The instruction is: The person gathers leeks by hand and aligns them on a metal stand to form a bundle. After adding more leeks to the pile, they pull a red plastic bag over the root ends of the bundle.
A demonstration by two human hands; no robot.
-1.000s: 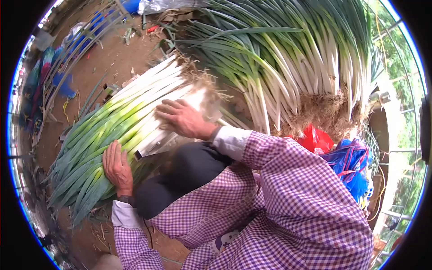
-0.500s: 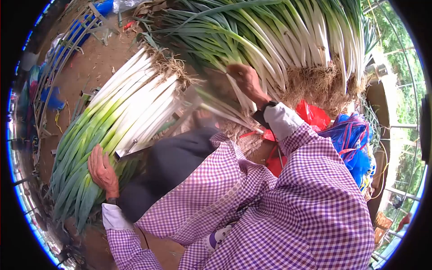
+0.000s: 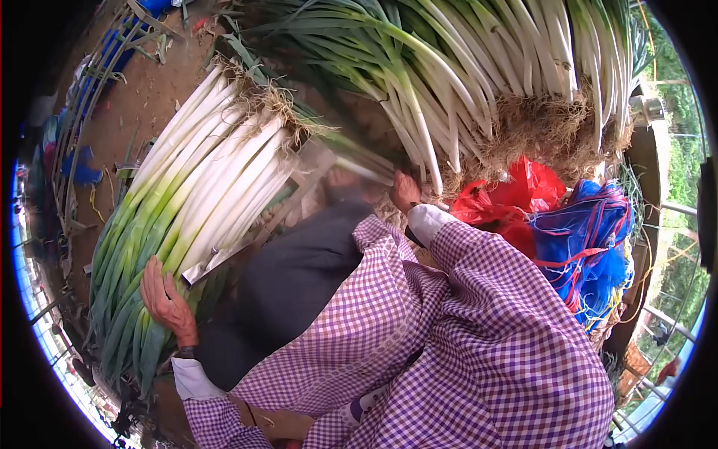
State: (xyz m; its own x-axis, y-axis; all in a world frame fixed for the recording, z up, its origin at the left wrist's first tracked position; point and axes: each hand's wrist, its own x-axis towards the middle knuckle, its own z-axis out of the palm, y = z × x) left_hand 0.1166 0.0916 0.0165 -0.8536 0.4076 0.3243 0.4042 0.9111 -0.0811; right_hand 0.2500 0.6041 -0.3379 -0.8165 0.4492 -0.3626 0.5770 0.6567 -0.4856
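Observation:
My left hand (image 3: 169,303) lies on the green leaves of a bundle of leeks (image 3: 217,161), its fingers stretched out. The bundle's white stems and roots point up and away from me, resting on a metal-edged stand (image 3: 213,262). Near the middle, my right hand (image 3: 405,191) is at the end of a loose leek (image 3: 364,168), its fingers bent and partly hidden. Beyond it lies a large pile of leeks (image 3: 479,67) with brown roots toward me.
Right of my right arm are red plastic (image 3: 516,196) and a blue net bundle (image 3: 587,243) with red cords. Curved metal rods (image 3: 82,112) and blue material stand at the left. Scraps litter the brown ground (image 3: 161,93).
My right hand has moved from the large pile down toward my knees. My left hand remains on the leaves of the bundle. The view has shifted slightly.

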